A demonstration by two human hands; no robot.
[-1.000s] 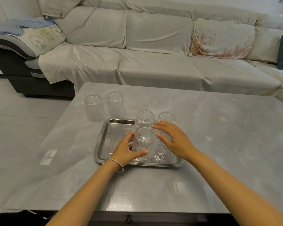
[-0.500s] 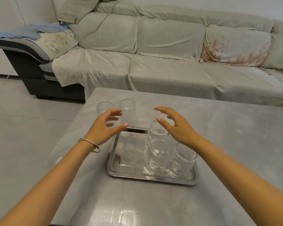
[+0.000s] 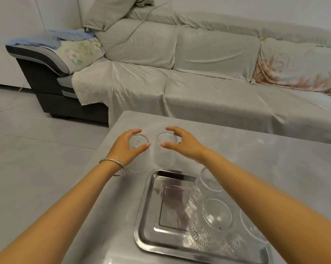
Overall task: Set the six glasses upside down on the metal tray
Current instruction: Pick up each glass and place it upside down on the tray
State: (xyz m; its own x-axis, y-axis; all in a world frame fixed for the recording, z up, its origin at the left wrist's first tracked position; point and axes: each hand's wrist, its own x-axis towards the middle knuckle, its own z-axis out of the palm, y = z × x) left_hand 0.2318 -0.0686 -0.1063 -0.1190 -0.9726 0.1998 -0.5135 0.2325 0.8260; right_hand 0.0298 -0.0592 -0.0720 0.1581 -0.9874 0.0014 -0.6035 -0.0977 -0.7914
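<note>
At the far left of the desk (image 3: 275,159), just beyond the metal tray (image 3: 151,216), the last two clear glasses stand side by side, with the left hand (image 3: 125,147) curled over the left glass (image 3: 138,153) and the right hand (image 3: 181,144) over the right glass (image 3: 165,151), fingers spread and not yet clamped on either. Ribbed glasses (image 3: 216,216) already sit upside down on the tray's right side, some hidden by the right arm. The step in hand seems to be picking up these two; next each needs gripping, inverting and setting on the tray's bare left half.
</note>
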